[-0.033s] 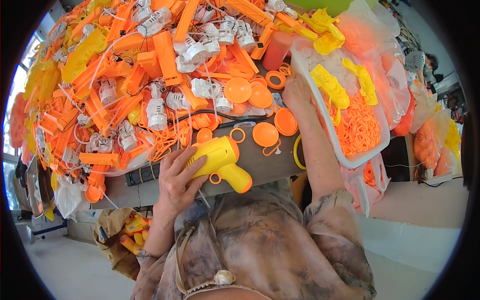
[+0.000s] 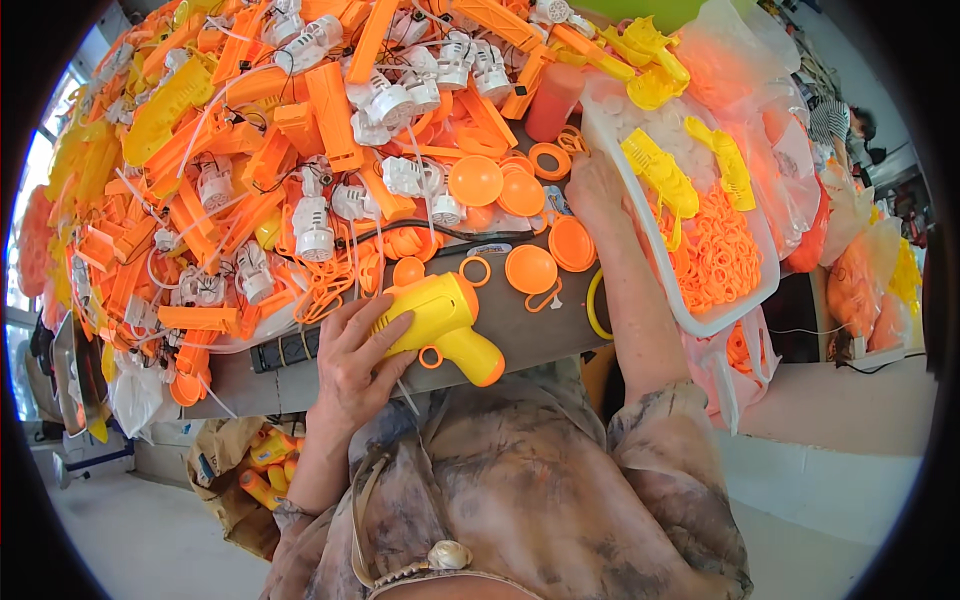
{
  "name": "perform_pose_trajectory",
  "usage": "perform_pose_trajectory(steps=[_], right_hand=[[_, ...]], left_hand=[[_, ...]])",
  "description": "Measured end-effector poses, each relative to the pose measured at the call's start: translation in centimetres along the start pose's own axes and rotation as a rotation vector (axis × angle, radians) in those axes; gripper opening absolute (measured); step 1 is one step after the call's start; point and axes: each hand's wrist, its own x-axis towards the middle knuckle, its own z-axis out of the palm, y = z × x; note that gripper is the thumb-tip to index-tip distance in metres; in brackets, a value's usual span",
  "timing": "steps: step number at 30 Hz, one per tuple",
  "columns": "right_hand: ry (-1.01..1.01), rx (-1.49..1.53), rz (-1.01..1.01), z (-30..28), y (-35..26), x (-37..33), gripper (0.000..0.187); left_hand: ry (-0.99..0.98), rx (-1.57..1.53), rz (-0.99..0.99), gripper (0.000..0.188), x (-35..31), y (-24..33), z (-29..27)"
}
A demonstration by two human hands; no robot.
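Observation:
My left hand [image 2: 355, 350] is wrapped round the rear of a yellow and orange toy gun [image 2: 437, 308] at the table's front edge. The gun's grip points toward me, down and to the right, and orange rings sit by its body. Farther out, my right hand [image 2: 597, 190] reaches along the left wall of a translucent bin [image 2: 655, 250]. Its fingertips are hard to make out there, so whatever they touch is hidden. Just left of that hand lie an orange ring [image 2: 551, 160] and orange round caps [image 2: 572, 243].
A high heap of orange and yellow plastic parts and white motor units [image 2: 313, 228] with wires covers the left and back. Small orange rings [image 2: 715, 250] and yellow shells [image 2: 660, 175] fill the bin. Plastic bags [image 2: 735, 60] stand behind it. A brown bag [image 2: 225, 470] sits below left.

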Motion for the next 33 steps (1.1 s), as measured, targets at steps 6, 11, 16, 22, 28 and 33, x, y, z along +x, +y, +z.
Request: perform_pose_trajectory(steps=[6,11,16,22,28,33], right_hand=[[-0.146,0.094,0.035,-1.6,-0.7,-0.5,0.015],[-0.102,0.179,-0.036,-1.2,0.4,-1.0,0.014],[0.075,0.216,-0.089,-1.5,0.3,-1.6,0.008],[-0.03,0.771,0.233,-2.9,-0.6,-2.1,0.008],[0.145,0.665,0.061,-0.6,0.6,-2.6,0.008],[0.169,1.31,0.026,-4.8,-2.3,-5.3,0.008]], left_hand=[[0.006,-0.019,-0.001,0.043,-0.1,-0.2,-0.1],[0.0,-0.032,0.004,0.045,-0.1,-0.3,-0.1],[-0.017,-0.029,-0.012,0.045,-0.1,-0.3,-0.1],[0.001,-0.041,-0.005,0.044,-0.1,-0.5,0.1],[0.011,-0.04,-0.003,0.044,-0.2,-0.3,0.0],[0.02,-0.024,-0.007,0.046,-0.3,-0.3,-0.3]])
